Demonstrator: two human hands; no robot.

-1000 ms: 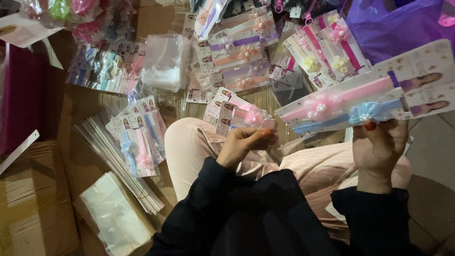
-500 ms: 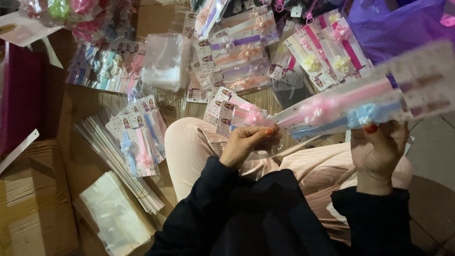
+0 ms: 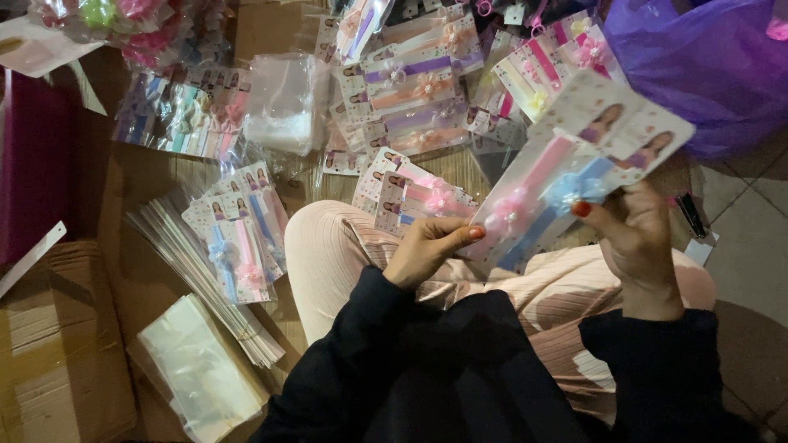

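Note:
My right hand holds up two carded headbands, one pink and one blue, each with a flower bow and a small picture card at the top end. My left hand pinches the lower end of the same cards with thumb and fingers. Both hands hover above my lap, over pale pink ribbed trousers. Just beyond my left hand lies a small stack of pink carded headbands on the floor.
More carded headbands lie in piles ahead. A finished stack and clear sleeves sit at left, with a cardboard box and a plastic bag bundle. A purple bag is at the top right.
The held cards have swung from nearly level to steeply tilted. My right hand rose slightly and my left hand took hold of their lower end.

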